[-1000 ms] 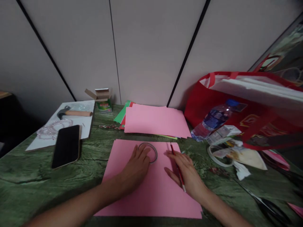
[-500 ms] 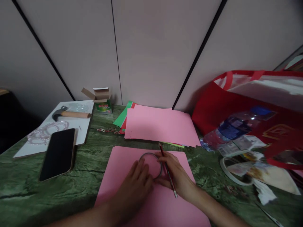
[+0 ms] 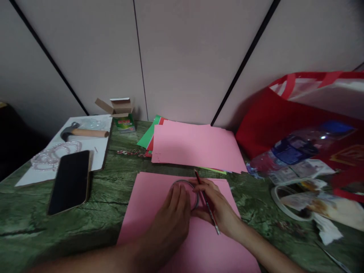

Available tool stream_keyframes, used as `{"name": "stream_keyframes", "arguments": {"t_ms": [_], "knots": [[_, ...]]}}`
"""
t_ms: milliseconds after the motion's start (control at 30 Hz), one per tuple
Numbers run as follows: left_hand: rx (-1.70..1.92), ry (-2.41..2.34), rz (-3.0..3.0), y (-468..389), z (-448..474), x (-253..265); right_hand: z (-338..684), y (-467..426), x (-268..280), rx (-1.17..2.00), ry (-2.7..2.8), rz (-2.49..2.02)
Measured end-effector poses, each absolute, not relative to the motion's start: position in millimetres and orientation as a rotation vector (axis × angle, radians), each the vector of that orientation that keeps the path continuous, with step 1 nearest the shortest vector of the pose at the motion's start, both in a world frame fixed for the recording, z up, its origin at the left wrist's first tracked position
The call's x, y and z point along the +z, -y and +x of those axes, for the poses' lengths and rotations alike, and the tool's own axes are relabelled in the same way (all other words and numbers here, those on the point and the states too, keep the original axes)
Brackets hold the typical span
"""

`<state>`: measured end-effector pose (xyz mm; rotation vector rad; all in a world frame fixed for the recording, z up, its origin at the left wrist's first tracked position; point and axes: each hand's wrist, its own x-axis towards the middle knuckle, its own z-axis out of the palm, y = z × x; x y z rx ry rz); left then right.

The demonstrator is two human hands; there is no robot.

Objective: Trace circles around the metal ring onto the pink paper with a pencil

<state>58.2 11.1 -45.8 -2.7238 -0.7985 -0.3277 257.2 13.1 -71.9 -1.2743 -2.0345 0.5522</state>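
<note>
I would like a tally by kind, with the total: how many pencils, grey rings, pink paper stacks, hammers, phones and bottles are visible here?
Pencil: 1
Grey ring: 1
Pink paper stacks: 2
Hammer: 1
Phone: 1
Bottle: 1
Total: 7

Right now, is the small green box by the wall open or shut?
Open: on the green box, cardboard flaps stand raised and splayed at the top. Contents: cannot tell.
</note>
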Motion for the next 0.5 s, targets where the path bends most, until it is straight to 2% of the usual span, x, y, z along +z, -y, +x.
{"name": "stream_keyframes", "arguments": {"t_ms": [200, 500], "knots": [[-0.381, 0.848, -2.794, -20.0, 65.1, -77.1, 256.0, -14.8, -72.5, 0.567, 2.046, -1.305], [-0.384, 0.865, -2.913, -26.2, 63.2, -78.0, 254.6, -14.6, -72.6, 0.65, 2.023, -1.314]]}}
